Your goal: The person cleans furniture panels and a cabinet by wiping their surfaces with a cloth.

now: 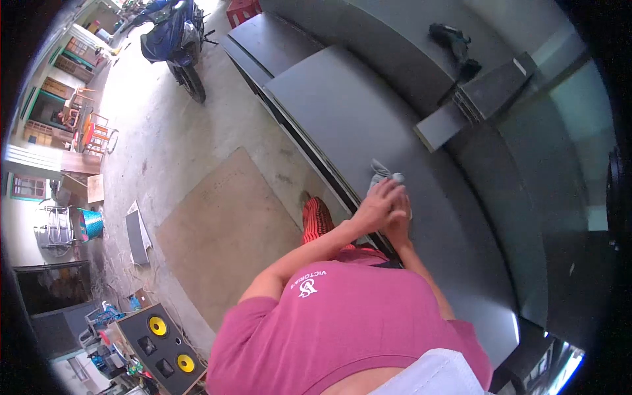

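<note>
My left hand [380,205] and my right hand [397,228] are close together over a long grey panel [355,112]. A crumpled light-grey cloth [380,173] sticks out past the fingers of both hands. The left fingers are bent over the cloth and partly cover my right hand. My right hand is curled beneath them, its fingers mostly hidden. A small pale bit shows at the right hand's outer edge. How the cloth is split between the two hands is hard to make out.
A cordless drill [453,47] lies behind the panel, near a grey board piece [497,85]. A brown sheet [224,224] covers part of the floor on the left. Farther off are a motorbike [174,39], a red stool [242,10] and a speaker box [161,345].
</note>
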